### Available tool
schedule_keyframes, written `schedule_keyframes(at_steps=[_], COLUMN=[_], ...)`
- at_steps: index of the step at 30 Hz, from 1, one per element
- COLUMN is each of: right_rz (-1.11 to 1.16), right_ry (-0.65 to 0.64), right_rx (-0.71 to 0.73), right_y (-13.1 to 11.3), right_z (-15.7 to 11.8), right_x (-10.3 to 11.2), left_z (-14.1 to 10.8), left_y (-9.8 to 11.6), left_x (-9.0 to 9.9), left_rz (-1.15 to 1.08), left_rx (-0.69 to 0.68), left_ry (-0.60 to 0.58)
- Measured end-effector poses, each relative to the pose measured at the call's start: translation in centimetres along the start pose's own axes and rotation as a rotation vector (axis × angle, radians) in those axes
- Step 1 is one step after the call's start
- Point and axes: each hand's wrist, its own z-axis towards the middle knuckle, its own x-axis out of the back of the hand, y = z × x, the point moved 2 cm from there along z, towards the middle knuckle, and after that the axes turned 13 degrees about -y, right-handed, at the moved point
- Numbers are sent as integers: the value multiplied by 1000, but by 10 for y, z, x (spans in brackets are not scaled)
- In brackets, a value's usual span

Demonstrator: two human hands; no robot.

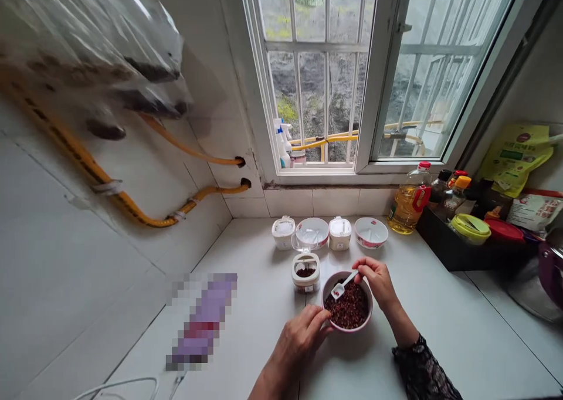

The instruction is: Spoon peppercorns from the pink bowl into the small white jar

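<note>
A bowl (352, 315) of dark red flakes stands on the white counter. My left hand (305, 329) grips its left rim, fingers closed round the edge. Pinched in my right hand (373, 277) is the handle of a small white spoon (338, 291), its scoop over the flakes with a few red bits in it. Just behind the bowl on the left is an open spice jar (306, 280) with dark contents. Farther back stand a white lidded jar (284, 236), an empty-looking bowl (312, 234), a second lidded jar (340, 239) and another bowl (372, 236).
An oil bottle (405, 209) and a black tray (444, 250) of condiments stand at the back right. A pixelated purple object (204, 321) lies on the left, with a white cable (132, 380) below it. Behind the counter is a barred window.
</note>
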Motion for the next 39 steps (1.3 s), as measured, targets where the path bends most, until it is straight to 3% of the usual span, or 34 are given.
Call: schedule_keyframes(at_steps=[12,17,22,29,36,39], right_rz=[25,-188,-524,-290,-569,-533], right_ry=[-8,-50,-174,-232,-191,-209], right_rx=[-20,38,198,49,243,222], right_y=[-2,0,-1,4,0,0], right_z=[1,-1,-5,-5,-6,-6], right_x=[-1,-7,-18,-12,-14,-16], left_z=[-3,-2,-2,0,-2,-2], left_y=[1,2,3,4,4,4], left_x=[3,3,4,6,5,5], left_rz=[-1,13,14,24,30,30], left_rx=[46,41,46,54,56,57], left_ry=[-81,-68,-73,-80,-84,-84])
